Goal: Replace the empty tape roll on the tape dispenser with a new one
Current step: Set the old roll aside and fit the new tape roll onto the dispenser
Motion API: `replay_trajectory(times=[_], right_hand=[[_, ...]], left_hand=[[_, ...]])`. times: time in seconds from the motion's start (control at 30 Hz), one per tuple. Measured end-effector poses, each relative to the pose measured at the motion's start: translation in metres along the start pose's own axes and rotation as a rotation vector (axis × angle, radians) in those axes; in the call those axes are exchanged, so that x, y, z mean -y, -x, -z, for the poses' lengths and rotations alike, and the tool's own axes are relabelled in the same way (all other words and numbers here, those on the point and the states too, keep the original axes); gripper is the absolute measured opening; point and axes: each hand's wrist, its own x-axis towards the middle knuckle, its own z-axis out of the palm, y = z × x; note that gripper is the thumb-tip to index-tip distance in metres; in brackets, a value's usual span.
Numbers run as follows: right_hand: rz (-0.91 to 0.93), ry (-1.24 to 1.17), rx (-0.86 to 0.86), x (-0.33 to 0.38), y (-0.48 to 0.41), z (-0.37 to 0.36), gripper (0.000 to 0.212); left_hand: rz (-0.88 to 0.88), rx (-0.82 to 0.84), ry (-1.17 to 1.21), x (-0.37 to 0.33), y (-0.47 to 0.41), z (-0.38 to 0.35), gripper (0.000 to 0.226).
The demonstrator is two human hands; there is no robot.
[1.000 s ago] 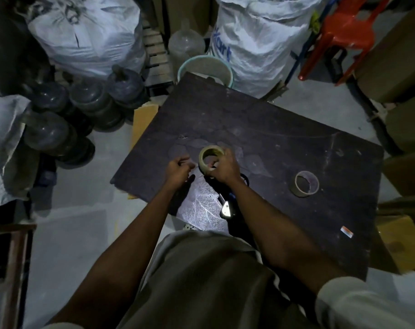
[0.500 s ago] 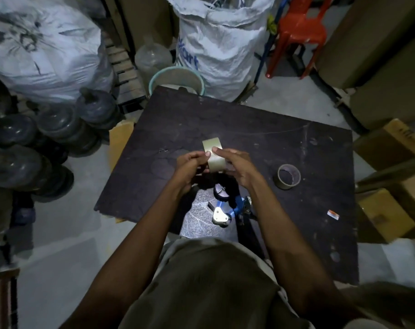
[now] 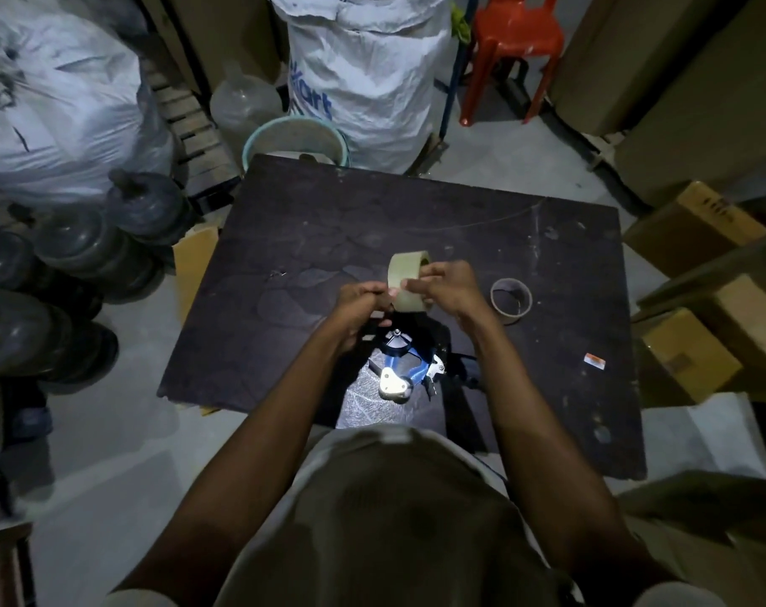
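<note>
I hold a new roll of tan tape [image 3: 405, 276] on edge above the dark board [image 3: 525, 238]. My right hand [image 3: 449, 289] grips the roll from its right side. The fingers of my left hand [image 3: 363, 302] are pinched at the roll's left face, where the tape's end seems to be. Below my hands the blue and silver tape dispenser [image 3: 401, 365] lies on the board, lit by a bright patch. An empty cardboard core [image 3: 511, 301] stands on the board just right of my right hand.
A small orange-white sticker [image 3: 595, 361] lies on the board at the right. Beyond the board are a teal bucket [image 3: 296, 140], white sacks [image 3: 368, 67] and a red stool [image 3: 514, 41]. Dark water jugs [image 3: 88, 251] crowd the left floor; cardboard boxes [image 3: 696, 343] sit at the right.
The roll went from lying flat in my right hand to standing on edge, lifted clear of the dispenser. My left hand has come in and pinched at its left face.
</note>
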Motion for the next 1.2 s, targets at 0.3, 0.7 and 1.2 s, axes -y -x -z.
replay_trajectory(times=[0.3, 0.7, 1.2], right_hand=[[0.311, 0.834, 0.006, -0.038, 0.028, -0.036, 0.026], [0.421, 1.119, 0.037, -0.051, 0.037, -0.061, 0.018], [0.091, 0.463, -0.15, -0.076, 0.008, -0.01, 0.038]], left_hand=[[0.087, -0.186, 0.067, 0.024, 0.008, 0.017, 0.014], [0.132, -0.125, 0.073, 0.049, 0.013, 0.023, 0.017], [0.02, -0.189, -0.064, 0.054, -0.001, 0.018, 0.029]])
